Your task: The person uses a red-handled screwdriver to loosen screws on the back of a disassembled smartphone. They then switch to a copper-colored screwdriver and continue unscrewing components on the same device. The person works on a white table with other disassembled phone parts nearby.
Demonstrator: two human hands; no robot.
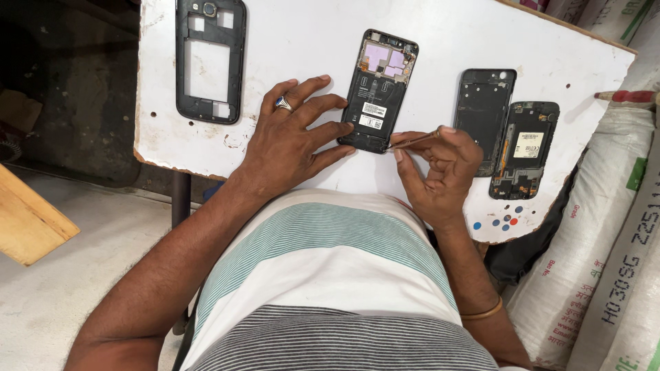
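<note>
An opened black phone point(379, 89) with its back off lies in the middle of a white board point(302, 41). My left hand point(292, 137), with a ring on one finger, lies flat on the board, its fingertips pressing the phone's lower left edge. My right hand point(436, 168) pinches thin metal tweezers point(412, 141), whose tip touches the phone's bottom right corner.
A black phone middle frame point(210, 58) lies at the board's far left. Two more dismantled black phone parts point(485, 113) point(526, 148) lie at the right. Woven white sacks point(605, 240) are stacked on the right. A wooden plank point(27, 220) juts in at left over a concrete floor.
</note>
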